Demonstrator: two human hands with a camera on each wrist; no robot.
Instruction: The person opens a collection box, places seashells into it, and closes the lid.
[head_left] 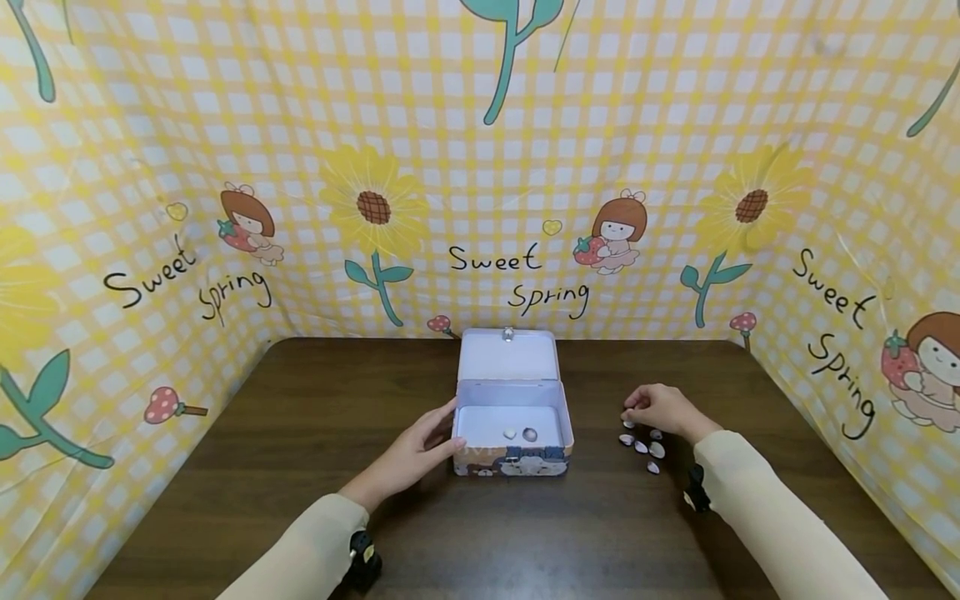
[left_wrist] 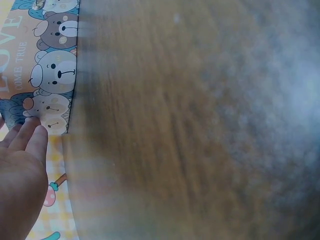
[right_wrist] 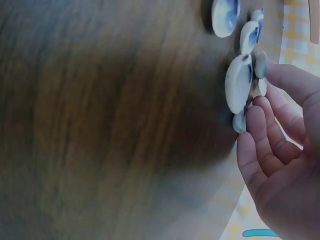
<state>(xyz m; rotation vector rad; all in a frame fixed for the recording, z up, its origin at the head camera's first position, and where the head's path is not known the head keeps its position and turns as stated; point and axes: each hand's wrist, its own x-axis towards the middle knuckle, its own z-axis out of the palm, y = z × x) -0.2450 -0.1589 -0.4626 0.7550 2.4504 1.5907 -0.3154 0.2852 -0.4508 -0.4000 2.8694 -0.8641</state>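
A printed tin box [head_left: 513, 462] with bears on it stands with its lid [head_left: 508, 357] raised. Two seashells [head_left: 529, 434] lie inside. My left hand [head_left: 408, 454] rests against the box's left side, its thumb near the front rim; in the left wrist view, extended fingers [left_wrist: 36, 142] touch the printed wall. To the right of the box, my right hand [head_left: 663, 410] reaches down to a loose group of seashells [head_left: 641, 447]. In the right wrist view its thumb and forefinger pinch a small shell [right_wrist: 261, 65], partly hidden by the fingers.
Both hands work over a dark wooden table [head_left: 300, 400]. A yellow checked cloth [head_left: 480, 167] with flowers and lettering hangs behind it and along both sides. Several more pale shells [right_wrist: 238, 84] lie close together by the right fingertips.
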